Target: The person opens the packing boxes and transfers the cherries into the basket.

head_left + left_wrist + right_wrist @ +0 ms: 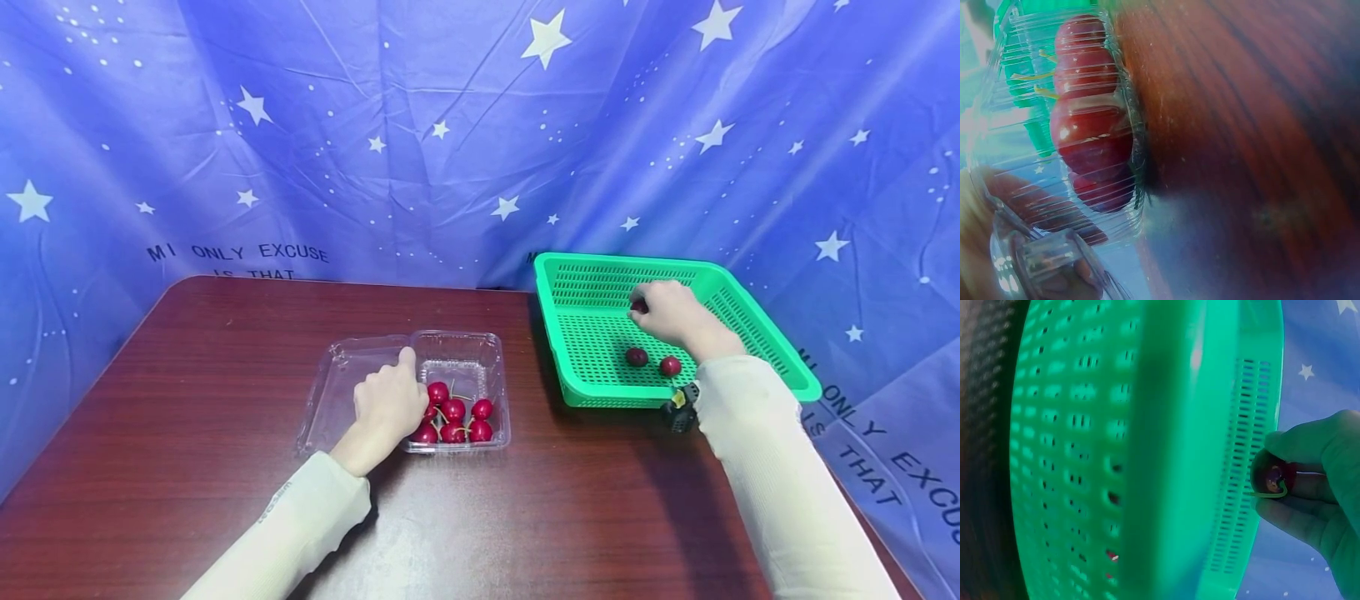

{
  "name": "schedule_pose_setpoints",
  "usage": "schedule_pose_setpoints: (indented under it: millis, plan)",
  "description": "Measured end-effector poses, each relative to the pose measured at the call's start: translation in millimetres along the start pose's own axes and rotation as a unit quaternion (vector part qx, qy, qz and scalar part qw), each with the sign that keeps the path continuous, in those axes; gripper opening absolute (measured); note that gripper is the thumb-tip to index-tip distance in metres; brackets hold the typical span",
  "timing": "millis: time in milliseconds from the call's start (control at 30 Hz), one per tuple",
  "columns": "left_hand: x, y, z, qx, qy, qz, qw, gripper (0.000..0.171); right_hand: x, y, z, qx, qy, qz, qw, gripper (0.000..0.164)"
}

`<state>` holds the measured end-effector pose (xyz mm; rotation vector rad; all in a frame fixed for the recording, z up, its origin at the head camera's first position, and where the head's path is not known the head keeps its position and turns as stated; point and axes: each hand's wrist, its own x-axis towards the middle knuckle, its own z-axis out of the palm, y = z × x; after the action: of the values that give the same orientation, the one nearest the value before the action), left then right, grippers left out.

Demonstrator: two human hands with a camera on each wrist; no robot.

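Observation:
My right hand [670,317] pinches a dark red cherry [1270,472] between thumb and fingers, over the far part of the green basket [553,333]. The cherry's short green stem shows in the right wrist view. Below the hand, a dark cherry [637,357] and a brighter red cherry [670,367] lie on the basket's floor. My left hand [390,402] grips the left wall of a clear plastic clamshell box [491,354], where its lid joins. Several red cherries with stems [1088,131] lie in the near half of the box, some partly hidden by the hand.
The box's lid [337,383] lies folded out to the left on the brown wooden table [225,358]. A blue curtain [435,208] with white stars hangs behind the table and along its right side. A small black camera [680,410] sits at the right wrist, by the basket's near rim.

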<state>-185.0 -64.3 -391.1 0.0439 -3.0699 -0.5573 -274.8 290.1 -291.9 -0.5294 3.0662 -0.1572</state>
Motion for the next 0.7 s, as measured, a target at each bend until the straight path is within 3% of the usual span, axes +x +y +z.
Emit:
schedule_pose_setpoints:
  millis: [367, 700]
  plan:
    - [0.0, 0.8, -0.1, -0.004, -0.004, -0.001, 1.0, 0.024, -4.2, 16.4, 5.6, -0.011, -0.018, 0.007, 1.0, 0.029]
    - [-0.3, 0.7, -0.2, -0.005, -0.004, -0.004, 1.0, 0.025, -10.7, 27.1, 12.8, -0.007, -0.04, 0.039, 0.998, 0.019]
